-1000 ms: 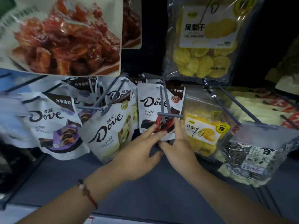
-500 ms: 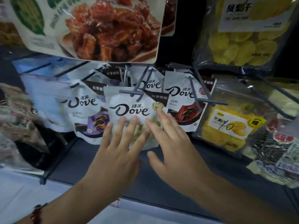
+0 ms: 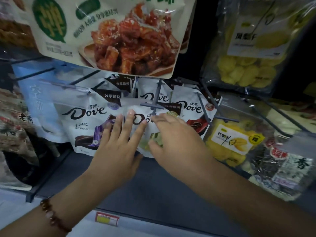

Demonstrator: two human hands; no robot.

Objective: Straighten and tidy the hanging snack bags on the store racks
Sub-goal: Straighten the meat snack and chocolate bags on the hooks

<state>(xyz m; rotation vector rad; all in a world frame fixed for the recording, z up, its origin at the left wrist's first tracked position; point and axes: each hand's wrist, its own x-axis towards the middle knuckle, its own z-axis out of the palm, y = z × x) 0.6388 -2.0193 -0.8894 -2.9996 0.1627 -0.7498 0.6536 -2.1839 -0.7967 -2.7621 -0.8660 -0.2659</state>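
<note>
My hands have stayed on the middle Dove bag (image 3: 150, 127); left hand (image 3: 118, 147) and right hand (image 3: 177, 141) press it flat-fingered, hanging upright, logo facing me.

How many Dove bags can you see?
4: purple Dove bag on the left, green one under both hands, one behind it, red one on the right. More may hang hidden behind.

Dim light; dark back panel (image 3: 191, 48), grey shelf (image 3: 153, 190), apparently
</note>
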